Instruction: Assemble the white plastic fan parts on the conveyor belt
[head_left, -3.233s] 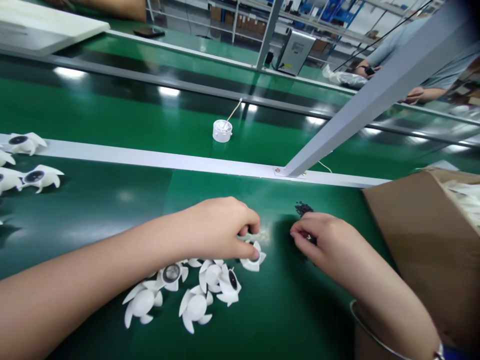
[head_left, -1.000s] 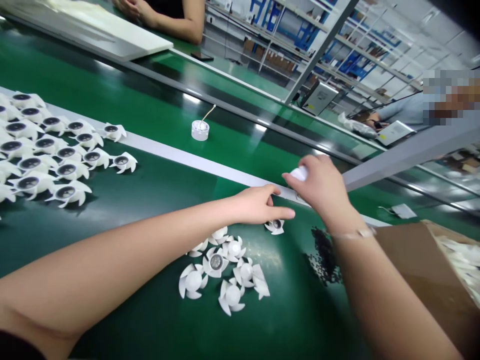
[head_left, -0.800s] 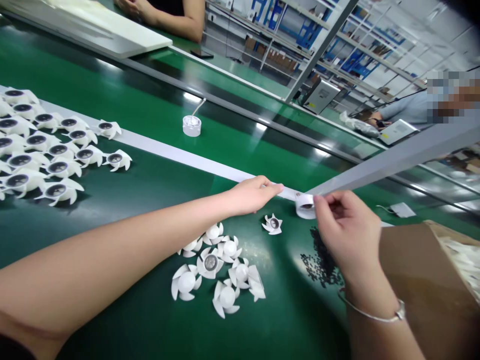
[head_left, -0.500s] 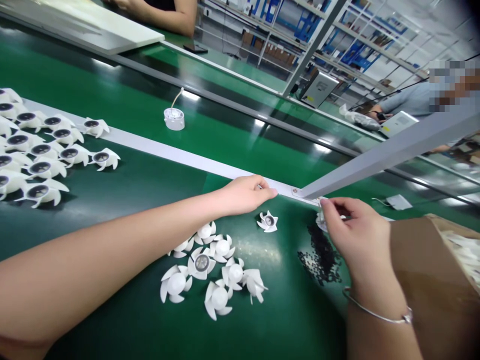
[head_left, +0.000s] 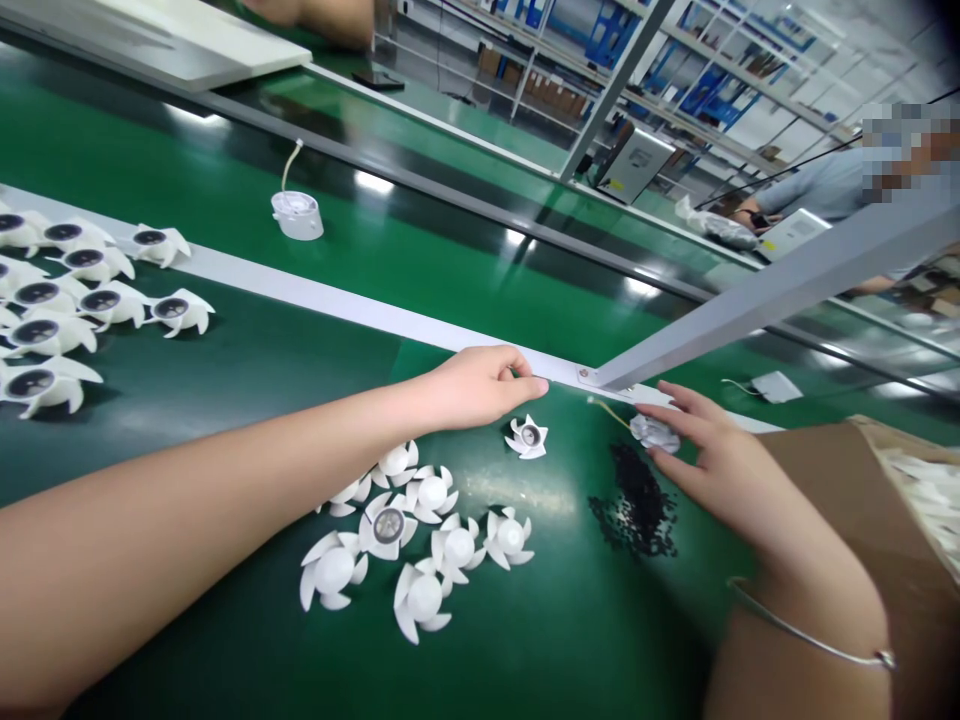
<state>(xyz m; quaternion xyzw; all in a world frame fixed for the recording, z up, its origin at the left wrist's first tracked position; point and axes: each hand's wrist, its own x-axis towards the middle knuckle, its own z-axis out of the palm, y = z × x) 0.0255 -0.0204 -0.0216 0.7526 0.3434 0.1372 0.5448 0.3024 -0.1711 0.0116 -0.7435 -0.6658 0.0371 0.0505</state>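
My left hand is closed above the white strip, thumb against curled fingers; whatever they hold is hidden. Just below it, a small white fan impeller lies with its dark-rimmed hub upward. My right hand is open, thumb and fingers spread around a white motor part with a pale wire lead. The part is at the far end of a pile of tiny black pieces. Several white fan impellers lie loose in front of my left forearm, most with rounded hubs up.
Many larger impellers fill the left. A wired white motor part stands on the green belt beyond the strip; another white wired piece lies right. A cardboard box and a slanted metal post flank my right hand. Co-workers sit beyond.
My right hand has opened from its pinch on the motor part, its fingers now spread around it. My left hand stays closed in nearly the same place. The view has shifted slightly.
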